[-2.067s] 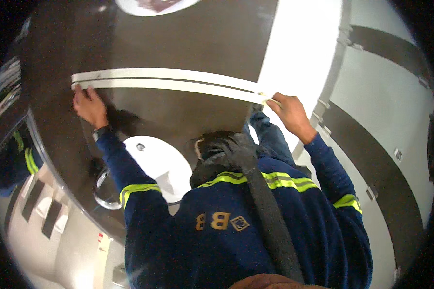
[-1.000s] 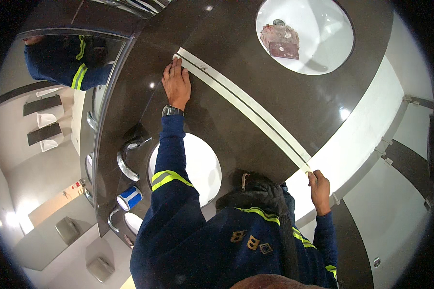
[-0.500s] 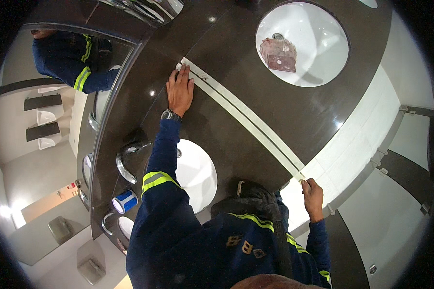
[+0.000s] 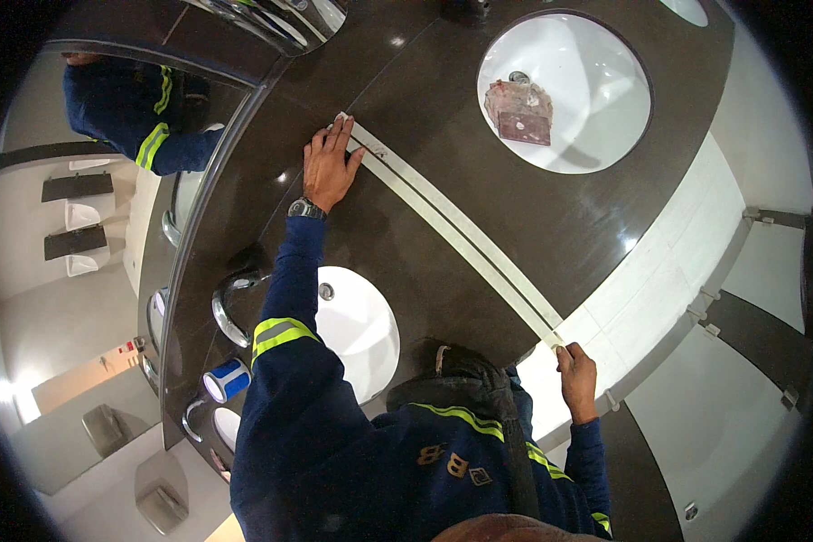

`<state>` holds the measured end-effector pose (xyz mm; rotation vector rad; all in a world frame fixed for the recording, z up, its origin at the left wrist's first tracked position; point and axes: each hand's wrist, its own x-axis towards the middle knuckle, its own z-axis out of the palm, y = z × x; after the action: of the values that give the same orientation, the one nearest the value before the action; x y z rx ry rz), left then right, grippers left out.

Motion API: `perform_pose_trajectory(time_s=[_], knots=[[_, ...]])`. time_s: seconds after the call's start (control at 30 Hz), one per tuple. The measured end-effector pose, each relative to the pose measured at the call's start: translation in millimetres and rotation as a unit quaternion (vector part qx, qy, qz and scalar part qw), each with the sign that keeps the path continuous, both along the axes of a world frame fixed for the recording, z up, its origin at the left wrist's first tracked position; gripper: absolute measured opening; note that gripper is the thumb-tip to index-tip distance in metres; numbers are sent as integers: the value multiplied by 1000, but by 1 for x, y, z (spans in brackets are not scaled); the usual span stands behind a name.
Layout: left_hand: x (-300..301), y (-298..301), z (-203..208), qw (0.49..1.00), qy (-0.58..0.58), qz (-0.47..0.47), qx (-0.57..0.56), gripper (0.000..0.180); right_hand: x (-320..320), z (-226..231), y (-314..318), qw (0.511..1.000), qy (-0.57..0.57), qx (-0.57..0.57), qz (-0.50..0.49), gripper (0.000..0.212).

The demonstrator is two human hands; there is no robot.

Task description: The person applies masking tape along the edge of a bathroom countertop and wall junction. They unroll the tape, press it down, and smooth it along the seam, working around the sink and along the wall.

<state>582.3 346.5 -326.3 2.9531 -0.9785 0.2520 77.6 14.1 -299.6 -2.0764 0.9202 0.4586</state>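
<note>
**Pale strip stretched across the dark desk**

A long, narrow, off-white strip point(image 4: 456, 237) lies flat on the dark brown, glossy desk point(image 4: 605, 226), running diagonally from near the mirror point(image 4: 81, 298) down to the desk's front edge. A thin dark line runs down its length, so it may be two strips laid side by side; the view is too small to tell. The left hand point(image 4: 328, 165) rests open, palm down and fingers spread, pressing on the strip's far end. The right hand point(image 4: 576, 380) is closed around the near end at the desk's edge, pinching it between thumb and fingers.

A white round basin point(image 4: 565, 90) beyond the strip holds a reddish-brown block point(image 4: 518, 111); a second basin point(image 4: 357, 327) sits under the left forearm, beside a chrome tap point(image 4: 228, 305) and a blue and white can point(image 4: 227, 379).

Against half a second ago, the strip and both hands sit in nearly the same places; the left hand's fingers lie slightly further over the strip's end.
</note>
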Motion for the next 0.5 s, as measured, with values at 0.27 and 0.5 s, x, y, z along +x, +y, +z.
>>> perform_pose_trajectory(time_s=[0.27,0.5], knots=[[-5,1,6,999,14,11,-44,66,-1,-6,1,1000,8,9,-4,35],[-13,1,-12,988,118,-29,-93,67,-2,-5,1,1000,-5,13,1,35]])
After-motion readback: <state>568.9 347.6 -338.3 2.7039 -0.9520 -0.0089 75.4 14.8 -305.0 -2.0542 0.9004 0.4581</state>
